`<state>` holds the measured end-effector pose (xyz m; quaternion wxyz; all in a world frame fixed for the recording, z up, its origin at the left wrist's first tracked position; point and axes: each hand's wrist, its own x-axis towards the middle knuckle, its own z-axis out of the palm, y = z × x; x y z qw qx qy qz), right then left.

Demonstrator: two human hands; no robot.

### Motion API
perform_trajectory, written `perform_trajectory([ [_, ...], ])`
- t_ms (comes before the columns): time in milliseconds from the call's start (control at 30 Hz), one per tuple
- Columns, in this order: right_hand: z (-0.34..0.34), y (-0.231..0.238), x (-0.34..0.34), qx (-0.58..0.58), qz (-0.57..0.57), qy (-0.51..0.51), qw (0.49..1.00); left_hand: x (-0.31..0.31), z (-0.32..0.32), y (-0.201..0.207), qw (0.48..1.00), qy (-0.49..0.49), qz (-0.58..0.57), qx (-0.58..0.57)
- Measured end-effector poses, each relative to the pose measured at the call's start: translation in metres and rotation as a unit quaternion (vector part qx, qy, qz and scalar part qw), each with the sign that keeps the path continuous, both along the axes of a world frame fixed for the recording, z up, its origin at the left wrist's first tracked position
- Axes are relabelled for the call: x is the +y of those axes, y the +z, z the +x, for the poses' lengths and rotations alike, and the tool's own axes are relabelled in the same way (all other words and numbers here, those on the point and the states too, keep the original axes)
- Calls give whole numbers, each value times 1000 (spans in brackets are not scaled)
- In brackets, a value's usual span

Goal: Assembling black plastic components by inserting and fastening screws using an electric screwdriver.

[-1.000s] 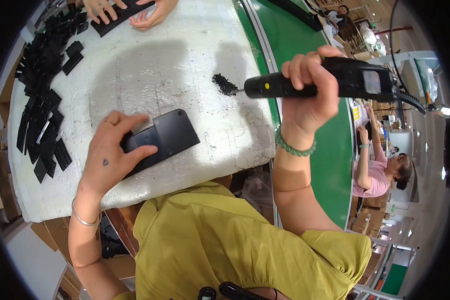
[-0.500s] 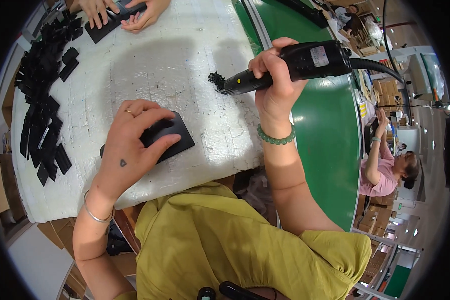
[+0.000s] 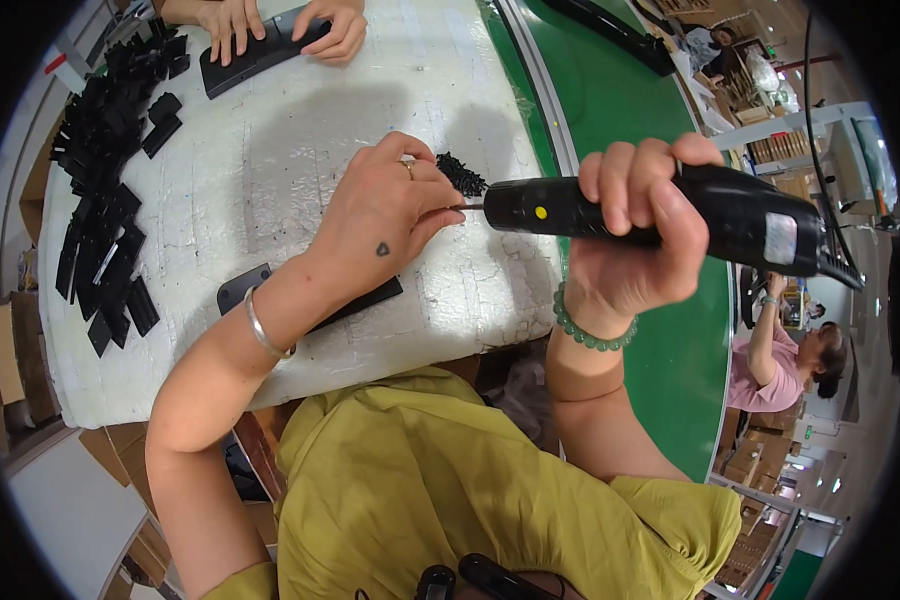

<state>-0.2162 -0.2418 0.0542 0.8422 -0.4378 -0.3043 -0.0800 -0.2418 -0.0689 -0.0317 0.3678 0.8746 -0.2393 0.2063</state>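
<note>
My right hand (image 3: 645, 215) grips a black electric screwdriver (image 3: 755, 220), held level with its bit pointing left. At the bit's tip, the thumb and fingers of my left hand (image 3: 380, 205) are pinched together; whatever sits between them is too small to make out. Just beyond those fingertips lies a heap of small black screws (image 3: 460, 175) on the pale covered table (image 3: 450, 290). A flat black plastic part (image 3: 370, 302) rests under my left forearm, which hides its middle.
Across the table, another person's hands (image 3: 232, 30) hold a similar black part (image 3: 245, 72). Many black pieces (image 3: 100, 240) are piled along the left side. A metal rail (image 3: 540, 90) and green surface (image 3: 660, 370) run along the right. Another person (image 3: 780, 365) sits farther right.
My left hand has left the black part and moved right to the bit's tip, its fingers now pinched. The screwdriver has shifted right and lower in view, now nearly level.
</note>
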Motion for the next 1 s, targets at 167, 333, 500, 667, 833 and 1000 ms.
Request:
perform_trajectory([
  [167,-10,10,-9,-40,-9,76,996,2,-18,17,999,4,8,-40],
  [333,-22,21,-4,-120,-93,174,973,7,-33,21,996,-8,34,-78],
  [500,-34,18,11,-139,-119,231,956,19,-60,20,996,39,57,-62],
  [667,-46,6,34,-65,-103,187,975,36,-81,24,992,117,-37,23],
  [833,-53,1,53,-49,-121,235,963,81,-97,12,973,186,-10,133],
  [1000,-67,-9,67,-32,-159,277,947,77,-108,3,949,218,62,219],
])
